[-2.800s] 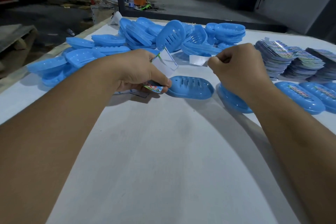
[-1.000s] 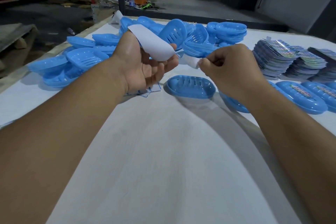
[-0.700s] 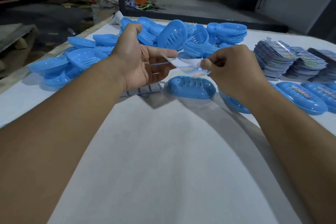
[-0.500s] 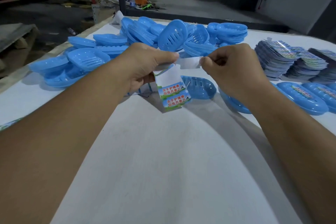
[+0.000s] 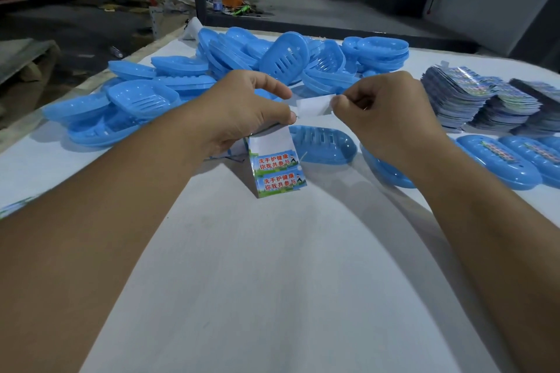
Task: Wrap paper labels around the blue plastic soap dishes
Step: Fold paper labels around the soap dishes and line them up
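**Label in hand, dish waiting to be wrapped**

The step in hand looks like readying a label, not yet wrapping. The left hand (image 5: 242, 109) has its fingers pinched together on the top of a paper label (image 5: 277, 166), which hangs down with its printed panels facing the camera. The right hand (image 5: 385, 118) has thumb and forefinger closed on a small white paper strip (image 5: 312, 106); whether that strip is a peeled backing or the label's own end I cannot tell.

The soap dish (image 5: 324, 145) that seems next in line lies flat on the tabletop (image 5: 272, 281), just beyond the hanging label at about 1 o'clock from it, below and between the two hands, touched by neither. A pile of bare dishes (image 5: 272, 60) fills the 11 to 12 o'clock side; the label stacks (image 5: 478, 100) sit at 2 o'clock, and already labelled dishes (image 5: 500, 160) lie at 3 o'clock.

The next move likely calls for bringing the label across the dish's middle, keeping it square to the long axis, then lifting the dish so the ends can pass underneath and meet. The thin paper could crease or stick askew.
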